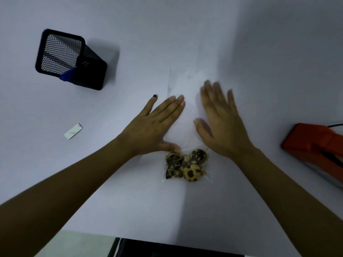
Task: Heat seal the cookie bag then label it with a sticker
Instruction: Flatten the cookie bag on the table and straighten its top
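Note:
A clear plastic cookie bag (185, 108) lies flat in the middle of the white table, with several chocolate-chip cookies (186, 166) bunched at its near end. My left hand (157, 123) lies flat on the bag's left side, fingers straight, thumb touching the cookies. My right hand (220, 119) is spread flat on or just over the bag's right side and looks blurred. An orange heat sealer (315, 143) sits at the right edge. A small white sticker strip (73, 131) lies to the left.
A black mesh pen holder (68, 58) with a blue-tipped pen stands at the back left. A tiny black object (155, 96) lies just beyond my left fingertips. The table's near edge (167, 238) runs along the bottom.

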{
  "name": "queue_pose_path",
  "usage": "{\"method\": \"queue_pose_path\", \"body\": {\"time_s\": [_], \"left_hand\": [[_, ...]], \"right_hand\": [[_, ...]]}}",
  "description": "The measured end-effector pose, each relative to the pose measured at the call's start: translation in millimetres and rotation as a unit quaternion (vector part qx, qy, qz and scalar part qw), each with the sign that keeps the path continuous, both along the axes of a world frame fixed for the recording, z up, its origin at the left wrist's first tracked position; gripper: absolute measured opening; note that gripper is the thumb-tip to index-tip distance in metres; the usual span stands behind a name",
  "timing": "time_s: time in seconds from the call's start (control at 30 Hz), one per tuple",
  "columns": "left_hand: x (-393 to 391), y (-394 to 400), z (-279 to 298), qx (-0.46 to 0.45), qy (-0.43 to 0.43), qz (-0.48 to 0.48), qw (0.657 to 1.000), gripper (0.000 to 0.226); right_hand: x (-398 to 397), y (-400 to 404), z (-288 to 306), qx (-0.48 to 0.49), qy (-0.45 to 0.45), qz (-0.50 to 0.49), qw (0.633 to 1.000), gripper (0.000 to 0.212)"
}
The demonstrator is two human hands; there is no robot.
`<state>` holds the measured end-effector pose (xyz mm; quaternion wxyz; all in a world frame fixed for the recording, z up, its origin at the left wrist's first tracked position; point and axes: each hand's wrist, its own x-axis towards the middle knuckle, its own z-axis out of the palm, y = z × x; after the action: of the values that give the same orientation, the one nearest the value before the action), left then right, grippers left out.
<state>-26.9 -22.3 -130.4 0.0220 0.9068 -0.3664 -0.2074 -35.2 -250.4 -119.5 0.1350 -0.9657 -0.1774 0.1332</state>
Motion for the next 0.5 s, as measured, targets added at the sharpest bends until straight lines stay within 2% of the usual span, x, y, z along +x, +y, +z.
{"method": "queue_pose_path", "body": {"time_s": [0.1,0.23,0.4,0.5], "left_hand": [[0,0,-1,0.001,0.000,-0.003,1.000,0.113],[0,0,-1,0.001,0.002,-0.004,1.000,0.114],[0,-1,-1,-0.005,-0.004,-0.001,1.000,0.115],[0,-2,-1,-0.006,0.002,0.002,1.000,0.115]], "right_hand": [[18,16,-12,-0.066,-0.014,0.027,0.997,0.063],[31,-13,-24,-0.137,-0.043,0.080,0.986,0.064],[50,-48,-19,-0.139,-0.045,-0.030,0.989,0.062],[59,-23,-9,-0.101,-0.071,0.057,0.991,0.060]]}}
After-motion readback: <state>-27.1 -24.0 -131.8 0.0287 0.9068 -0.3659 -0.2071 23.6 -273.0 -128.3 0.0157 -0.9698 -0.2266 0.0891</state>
